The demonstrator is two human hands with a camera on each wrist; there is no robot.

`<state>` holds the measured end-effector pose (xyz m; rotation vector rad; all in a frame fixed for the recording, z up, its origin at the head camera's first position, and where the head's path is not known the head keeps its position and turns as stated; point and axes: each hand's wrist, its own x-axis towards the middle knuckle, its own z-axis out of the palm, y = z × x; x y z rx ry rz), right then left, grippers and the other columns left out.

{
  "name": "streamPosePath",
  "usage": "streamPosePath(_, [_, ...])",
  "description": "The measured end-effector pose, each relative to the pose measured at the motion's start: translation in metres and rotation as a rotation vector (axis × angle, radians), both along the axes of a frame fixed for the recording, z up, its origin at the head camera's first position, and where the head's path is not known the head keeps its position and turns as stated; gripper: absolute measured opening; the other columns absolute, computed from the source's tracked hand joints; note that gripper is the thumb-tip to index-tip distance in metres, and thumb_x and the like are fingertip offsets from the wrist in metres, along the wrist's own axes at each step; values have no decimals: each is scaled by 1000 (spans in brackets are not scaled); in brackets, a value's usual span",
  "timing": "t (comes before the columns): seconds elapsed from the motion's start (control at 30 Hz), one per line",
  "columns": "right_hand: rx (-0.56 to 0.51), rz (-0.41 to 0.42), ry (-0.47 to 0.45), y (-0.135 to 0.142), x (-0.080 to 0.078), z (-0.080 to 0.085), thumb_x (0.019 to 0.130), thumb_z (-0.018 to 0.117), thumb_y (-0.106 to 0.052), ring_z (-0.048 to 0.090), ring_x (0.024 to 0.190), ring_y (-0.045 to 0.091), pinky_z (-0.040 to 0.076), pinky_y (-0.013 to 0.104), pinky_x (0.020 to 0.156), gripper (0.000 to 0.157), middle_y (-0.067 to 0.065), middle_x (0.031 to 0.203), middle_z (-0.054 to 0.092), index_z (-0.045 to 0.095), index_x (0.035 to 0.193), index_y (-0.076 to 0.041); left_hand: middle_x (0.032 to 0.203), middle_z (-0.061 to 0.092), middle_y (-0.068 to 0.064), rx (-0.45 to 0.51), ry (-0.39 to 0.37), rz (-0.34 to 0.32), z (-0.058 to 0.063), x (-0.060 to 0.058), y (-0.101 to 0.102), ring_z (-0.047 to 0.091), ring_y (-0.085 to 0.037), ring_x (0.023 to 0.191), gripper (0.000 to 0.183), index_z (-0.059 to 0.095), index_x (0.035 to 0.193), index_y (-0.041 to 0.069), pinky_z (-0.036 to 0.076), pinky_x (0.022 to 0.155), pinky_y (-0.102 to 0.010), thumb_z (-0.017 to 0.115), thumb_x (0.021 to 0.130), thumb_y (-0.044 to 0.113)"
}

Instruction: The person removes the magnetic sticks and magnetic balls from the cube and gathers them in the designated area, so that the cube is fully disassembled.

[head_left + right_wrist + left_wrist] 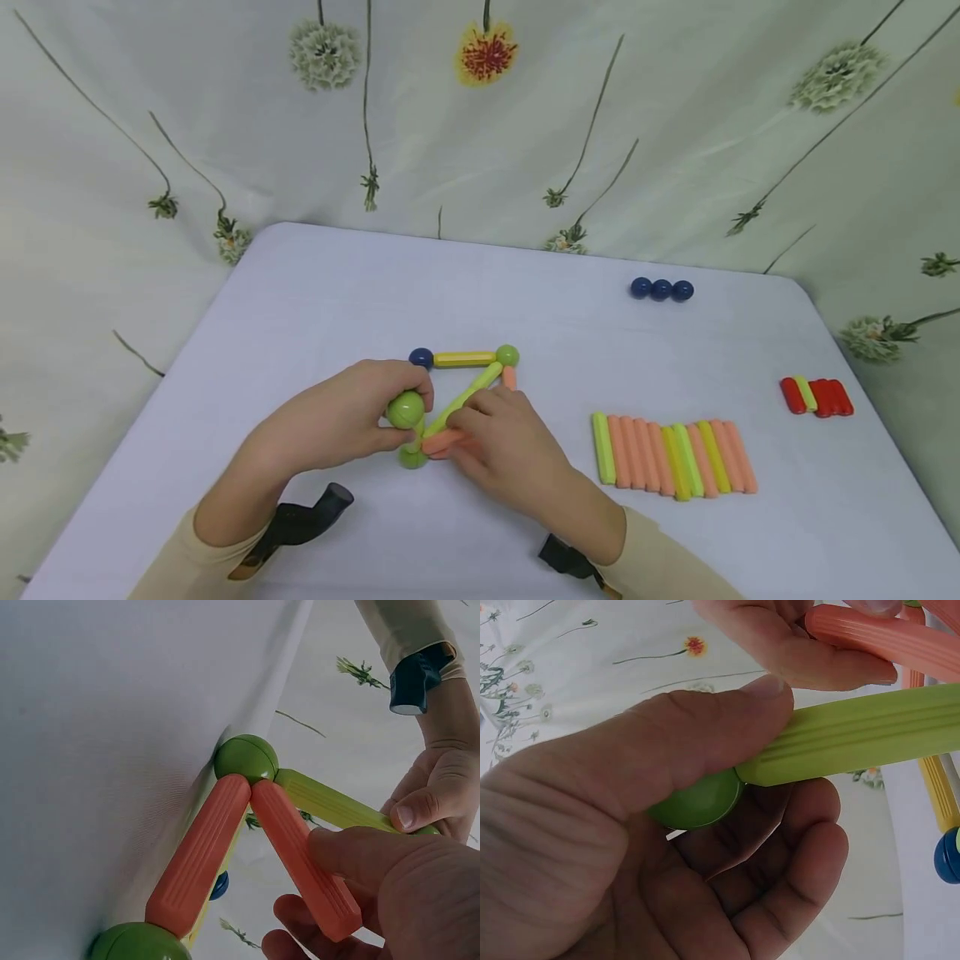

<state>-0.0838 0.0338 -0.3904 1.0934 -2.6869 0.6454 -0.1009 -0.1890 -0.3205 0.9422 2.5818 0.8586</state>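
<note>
My left hand (341,412) grips a green ball (406,410). In the left wrist view, a lime rod (855,735) extends from that ball, with the thumb along its near end. The rod's other end meets a lower green ball (246,757) on the table. My right hand (513,450) pinches a coral rod (300,855) whose far end touches this lower ball. From the same ball a second coral rod (199,859) runs to another green ball (141,945). A yellow rod (463,359) joins a dark blue ball (422,358) and a far green ball (507,356).
Right of the hands lies a row of coral, lime and yellow rods (648,454). Short red pieces (825,397) and a short lime one (806,393) sit farther right. Three dark blue balls (661,289) are near the back of the white table (337,283). Flowered cloth hangs behind.
</note>
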Motion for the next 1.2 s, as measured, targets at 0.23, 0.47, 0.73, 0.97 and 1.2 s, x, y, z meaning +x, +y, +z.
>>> streamPosePath(0.23, [162, -81, 51, -15, -1, 3, 81, 75, -23, 52, 74, 11, 39, 29, 71, 7, -8, 75, 55, 69, 80, -19, 79, 54, 10, 1, -9, 9, 0, 0, 0, 52, -12, 74, 30, 58, 92, 17, 47, 66, -28, 79, 78, 1])
streamPosePath(0.47, [283, -108, 33, -20, -1, -2, 85, 73, -31, 47, 63, 12, 43, 34, 73, 23, -6, 66, 46, 60, 75, -16, 79, 54, 10, 9, -10, 5, 0, 0, 2, 52, -13, 74, 30, 58, 92, 16, 47, 66, -28, 80, 77, 1])
streamPosePath(0.73, [251, -129, -64, -15, -3, -16, 91, 60, -26, 41, 63, 14, 37, 33, 72, 20, -6, 67, 41, 50, 80, -13, 83, 56, 11, -21, -2, 6, 2, 1, 4, 52, -11, 75, 28, 60, 95, 15, 48, 67, -27, 78, 79, 2])
streamPosePath(0.97, [165, -115, -156, -14, -6, -23, 95, 57, -28, 39, 47, 10, 33, 27, 52, 29, -6, 56, 39, 46, 73, -14, 81, 54, 10, -19, -11, 16, 2, 2, 2, 51, -11, 74, 27, 60, 94, 14, 47, 66, -27, 78, 79, 1])
streamPosePath(1.2, [154, -140, -144, -16, -8, -24, 85, 70, -52, 37, 44, 8, 29, 24, 46, 45, -8, 53, 39, 45, 69, -17, 78, 53, 10, -25, -14, 10, 1, 2, 1, 51, -13, 73, 25, 61, 93, 15, 45, 65, -26, 78, 80, 3])
